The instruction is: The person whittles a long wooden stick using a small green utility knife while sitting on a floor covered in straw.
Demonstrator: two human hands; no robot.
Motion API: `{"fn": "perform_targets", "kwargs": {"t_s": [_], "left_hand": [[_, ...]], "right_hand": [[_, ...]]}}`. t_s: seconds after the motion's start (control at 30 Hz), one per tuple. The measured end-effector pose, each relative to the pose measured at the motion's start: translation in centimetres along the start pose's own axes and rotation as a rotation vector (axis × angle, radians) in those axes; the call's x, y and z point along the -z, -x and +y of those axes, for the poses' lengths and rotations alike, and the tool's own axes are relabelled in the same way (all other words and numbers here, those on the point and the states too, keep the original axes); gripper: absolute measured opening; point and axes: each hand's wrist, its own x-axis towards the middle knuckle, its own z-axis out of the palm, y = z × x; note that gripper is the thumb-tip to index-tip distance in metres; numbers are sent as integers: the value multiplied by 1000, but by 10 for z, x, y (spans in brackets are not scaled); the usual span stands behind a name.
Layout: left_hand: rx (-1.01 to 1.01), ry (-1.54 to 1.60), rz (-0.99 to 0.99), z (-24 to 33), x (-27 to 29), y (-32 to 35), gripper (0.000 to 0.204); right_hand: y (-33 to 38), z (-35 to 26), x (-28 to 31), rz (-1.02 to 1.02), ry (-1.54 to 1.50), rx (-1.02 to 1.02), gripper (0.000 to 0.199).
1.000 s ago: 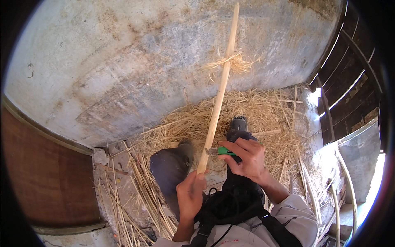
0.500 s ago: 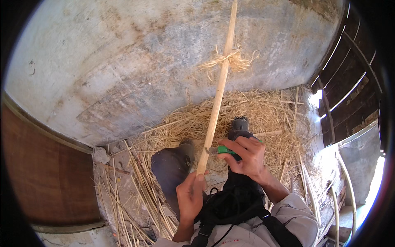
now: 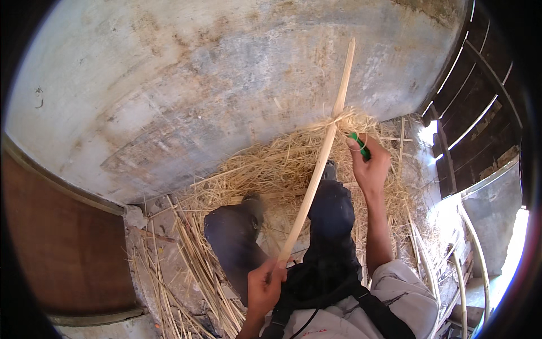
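Note:
A long pale strip of bamboo or wood (image 3: pixel 316 183) slants from my lap up toward the wall, its far end tapering. My left hand (image 3: pixel 265 287) is closed around its near end. To the right of the strip, my right hand (image 3: pixel 371 161) is closed on a green-handled knife (image 3: pixel 360 147); the blade cannot be made out now. A tuft of curled shavings (image 3: pixel 351 117) clings to the strip's upper part, just beyond the right hand. The strip passes over my right leg (image 3: pixel 333 217).
A heap of shavings (image 3: pixel 265 164) covers the floor by the stained wall (image 3: pixel 209 85). Thin strips (image 3: pixel 195 254) lie at left, near a brown panel (image 3: pixel 62 231). Curved poles (image 3: pixel 477 237) stand at right, below dark slats (image 3: pixel 480 107).
My right hand has moved with the knife away from my body, up along the strip toward the shavings tuft. The strip's far end has swung right and lower; my left hand still grips it.

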Motion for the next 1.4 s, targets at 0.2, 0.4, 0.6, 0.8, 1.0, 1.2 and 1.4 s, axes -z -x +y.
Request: {"fn": "perform_targets", "kwargs": {"t_s": [0.2,0.4,0.6,0.8,1.0,1.2,1.4], "left_hand": [[-25,109,51,9,3,-13,27],[-70,224,96,14,9,-28,36],[-105,216,74,19,3,-36,33],[-129,198,69,28,-5,-38,29],[-118,174,69,30,-4,-37,29],[-107,155,98,33,-6,-36,29],[-74,152,88,37,-7,-34,31]], "right_hand": [[22,-19,10,-198,-73,-49,19],[52,-23,6,-421,-226,60,21],[71,-39,11,-582,-348,272,25],[78,-45,9,-566,-324,472,35],[79,-46,9,-541,-273,572,39],[77,-49,9,-475,-216,605,37],[75,-50,9,-415,-182,633,36]]}}
